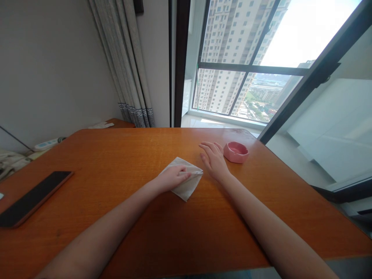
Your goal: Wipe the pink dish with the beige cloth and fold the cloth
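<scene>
A folded white tissue (188,190) lies on the brown wooden table (124,155), its corners spread out. My left hand (172,178) is closed over it, thumb and forefinger along a fold near its middle; the other fingertips are hard to make out. To the right, my right hand (214,159) hovers or rests just above the tabletop, fingers stretched out and holding nothing. Close beside its right edge stands a small pink angular bowl (236,157); I cannot tell whether the hand touches it.
A long black flat object (35,199) with a reddish edge lies at the table's left. Beyond the far left edge are a white power strip (46,144) and some fabric (11,162). A grey curtain (130,77) hangs behind, and a large window (232,89) fills the right.
</scene>
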Demonstrator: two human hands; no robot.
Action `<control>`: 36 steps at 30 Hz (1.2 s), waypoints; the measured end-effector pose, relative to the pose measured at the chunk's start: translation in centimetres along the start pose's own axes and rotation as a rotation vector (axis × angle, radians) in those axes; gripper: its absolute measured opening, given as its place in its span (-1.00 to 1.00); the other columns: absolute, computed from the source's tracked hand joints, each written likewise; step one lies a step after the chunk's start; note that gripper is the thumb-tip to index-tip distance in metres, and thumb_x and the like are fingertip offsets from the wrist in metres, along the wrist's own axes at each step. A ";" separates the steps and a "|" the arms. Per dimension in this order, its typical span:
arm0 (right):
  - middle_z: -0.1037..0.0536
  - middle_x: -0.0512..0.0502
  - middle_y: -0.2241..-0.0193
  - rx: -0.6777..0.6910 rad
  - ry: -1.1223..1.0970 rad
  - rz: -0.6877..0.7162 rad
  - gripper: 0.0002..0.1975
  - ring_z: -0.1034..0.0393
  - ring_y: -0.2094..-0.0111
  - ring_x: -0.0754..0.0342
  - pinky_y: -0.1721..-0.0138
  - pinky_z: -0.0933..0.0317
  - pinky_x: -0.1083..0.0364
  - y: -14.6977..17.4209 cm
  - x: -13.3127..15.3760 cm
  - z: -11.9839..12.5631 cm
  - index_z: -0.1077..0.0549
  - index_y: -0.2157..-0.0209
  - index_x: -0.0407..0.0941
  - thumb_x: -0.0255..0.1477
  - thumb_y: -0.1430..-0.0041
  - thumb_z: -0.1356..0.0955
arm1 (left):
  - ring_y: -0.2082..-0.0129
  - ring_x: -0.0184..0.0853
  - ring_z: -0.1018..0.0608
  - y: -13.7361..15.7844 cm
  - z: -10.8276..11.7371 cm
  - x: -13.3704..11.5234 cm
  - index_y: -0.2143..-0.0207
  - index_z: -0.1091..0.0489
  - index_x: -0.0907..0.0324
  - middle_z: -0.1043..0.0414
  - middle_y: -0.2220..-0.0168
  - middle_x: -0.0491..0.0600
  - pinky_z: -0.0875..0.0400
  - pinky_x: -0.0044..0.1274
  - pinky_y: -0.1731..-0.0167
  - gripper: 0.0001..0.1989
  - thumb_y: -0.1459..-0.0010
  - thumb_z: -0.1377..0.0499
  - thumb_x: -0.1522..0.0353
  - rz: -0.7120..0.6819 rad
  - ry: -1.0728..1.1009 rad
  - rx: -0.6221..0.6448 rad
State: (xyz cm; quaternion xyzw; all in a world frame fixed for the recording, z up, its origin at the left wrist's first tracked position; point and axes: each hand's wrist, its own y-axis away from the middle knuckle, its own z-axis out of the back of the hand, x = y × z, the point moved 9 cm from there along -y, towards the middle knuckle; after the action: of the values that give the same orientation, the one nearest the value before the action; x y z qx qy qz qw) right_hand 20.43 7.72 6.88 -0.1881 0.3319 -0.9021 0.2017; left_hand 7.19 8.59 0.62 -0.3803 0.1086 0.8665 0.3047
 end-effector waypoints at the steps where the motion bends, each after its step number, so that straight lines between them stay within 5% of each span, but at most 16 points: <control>1: -0.38 -0.16 0.01 0.004 -0.005 0.001 -0.67 -0.22 -0.02 -0.02 -0.15 0.11 -0.11 0.0 -0.1 -0.1 -0.30 -0.02 -0.09 -0.38 -0.25 -0.14 | 0.45 -0.35 -0.36 -0.1 -0.3 0.2 0.49 -0.27 0.18 -0.33 0.48 -0.09 -0.18 -0.55 0.44 -0.73 -0.10 0.00 0.18 0.003 0.015 0.019; 7: -0.35 -0.20 -0.02 0.039 -0.053 0.025 -0.63 -0.19 -0.05 -0.05 -0.10 0.01 -0.10 0.0 0.0 -0.7 -0.25 -0.07 -0.10 -0.37 -0.26 -0.13 | 0.53 -0.40 -0.34 0.5 -2.4 0.0 0.41 -0.28 0.17 -0.32 0.53 -0.13 -0.16 -0.58 0.53 -0.78 -0.06 -0.04 0.20 -0.008 0.006 0.239; 11: -0.35 -0.20 -0.02 0.047 -0.057 0.019 -0.63 -0.19 -0.06 -0.06 -0.11 0.00 -0.11 0.1 -0.1 -0.8 -0.25 -0.08 -0.08 -0.37 -0.26 -0.13 | 0.50 -0.36 -0.33 1.8 -2.6 -1.7 0.44 -0.27 0.15 -0.35 0.44 -0.09 -0.11 -0.55 0.54 -0.68 0.10 -0.18 0.10 -0.049 -0.253 0.243; 14: -0.35 -0.20 -0.02 0.047 -0.061 0.020 -0.62 -0.20 -0.05 -0.06 -0.10 0.00 -0.12 0.1 -0.1 -0.8 -0.25 -0.08 -0.09 -0.37 -0.25 -0.14 | 0.43 -0.32 -0.37 2.6 -2.7 -3.0 0.44 -0.27 0.14 -0.36 0.39 -0.07 -0.14 -0.54 0.49 -0.79 0.15 -0.20 0.27 -0.097 -0.350 0.235; 18: -0.35 -0.20 -0.01 0.051 -0.070 0.016 -0.63 -0.21 -0.05 -0.07 -0.10 -0.01 -0.13 0.1 -0.2 -1.0 -0.26 -0.08 -0.07 -0.38 -0.25 -0.14 | 0.45 -0.32 -0.38 2.7 -2.5 -3.2 0.51 -0.30 0.15 -0.38 0.45 -0.06 -0.13 -0.54 0.49 -0.95 0.13 -0.09 0.44 -0.091 -0.336 0.224; 27: -0.39 -0.19 0.03 0.093 -0.069 0.030 -0.67 -0.24 -0.02 -0.04 -0.09 -0.03 -0.10 0.2 -0.2 -1.8 -0.35 0.01 -0.08 -0.37 -0.27 -0.13 | 0.52 -0.36 -0.41 1.5 -1.9 -2.0 0.52 -0.48 0.15 -0.50 0.48 -0.05 -0.18 -0.57 0.50 -0.81 0.05 -0.05 0.46 -0.057 -0.211 0.309; 31: -0.44 -0.15 0.09 0.099 -0.070 0.021 -0.68 -0.29 0.04 -0.02 -0.07 -0.04 -0.08 0.3 -0.3 -2.0 -0.38 0.06 -0.07 -0.37 -0.27 -0.13 | 0.42 -0.32 -0.45 0.7 -0.5 -1.7 0.45 -0.48 0.17 -0.51 0.41 -0.03 -0.25 -0.55 0.39 -0.82 -0.01 -0.07 0.39 -0.067 -0.128 0.169; 36: -0.43 -0.17 0.10 0.010 -0.106 -0.021 -0.69 -0.28 0.06 -0.06 -0.01 -0.09 -0.07 0.3 -0.5 -1.0 -0.35 0.04 -0.09 -0.36 -0.25 -0.14 | 0.34 -0.30 -0.44 -0.5 3.6 -0.1 0.37 -0.40 0.22 -0.44 0.38 -0.02 -0.28 -0.53 0.29 -0.75 -0.11 -0.03 0.24 -0.011 0.149 -0.221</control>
State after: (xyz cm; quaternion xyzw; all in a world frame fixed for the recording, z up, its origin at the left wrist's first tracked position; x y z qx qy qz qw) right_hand 20.45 8.22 5.90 -0.2378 0.3145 -0.8945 0.2106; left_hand 5.40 10.43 3.19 -0.4754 0.0328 0.8408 0.2567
